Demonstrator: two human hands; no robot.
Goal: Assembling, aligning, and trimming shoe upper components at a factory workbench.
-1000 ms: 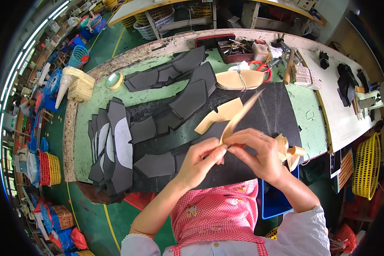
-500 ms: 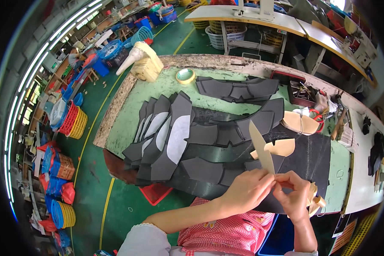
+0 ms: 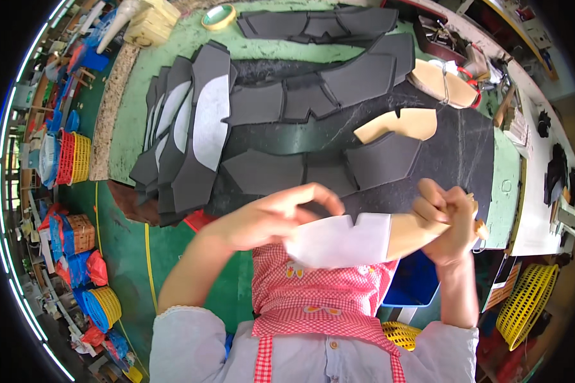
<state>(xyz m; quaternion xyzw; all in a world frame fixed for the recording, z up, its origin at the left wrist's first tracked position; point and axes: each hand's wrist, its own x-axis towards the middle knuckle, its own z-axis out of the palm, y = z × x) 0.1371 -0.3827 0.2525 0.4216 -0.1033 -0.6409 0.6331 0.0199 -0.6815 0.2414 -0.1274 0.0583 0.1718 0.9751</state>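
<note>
A curved tan piece point(image 3: 415, 236) with a pale, whitish face point(image 3: 348, 239) at its left part is held flat above my apron. My right hand point(image 3: 447, 220) grips its tan end between closed fingers. At the pale end, my left hand point(image 3: 271, 220) has its index finger raised and bent. Blur and the piece hide its other fingers, so its hold cannot be made out. A similar notched tan piece point(image 3: 415, 122) lies just beyond on a black mat point(image 3: 457, 153). Black shaped panels point(image 3: 268, 172) are spread over the bench, and several at left have light grey patches point(image 3: 211, 115).
A tape roll point(image 3: 218, 17) and a pale wooden block point(image 3: 150, 22) lie at the far left. Tied tan pieces point(image 3: 444, 83) and tools are at the right. Below the bench edge sit a blue bin point(image 3: 409, 284) and a yellow basket point(image 3: 527, 306).
My hands have moved apart, with the left going leftward. The tan piece, seen nearly edge-on before, now lies across with its pale face showing. My view has tilted downward.
</note>
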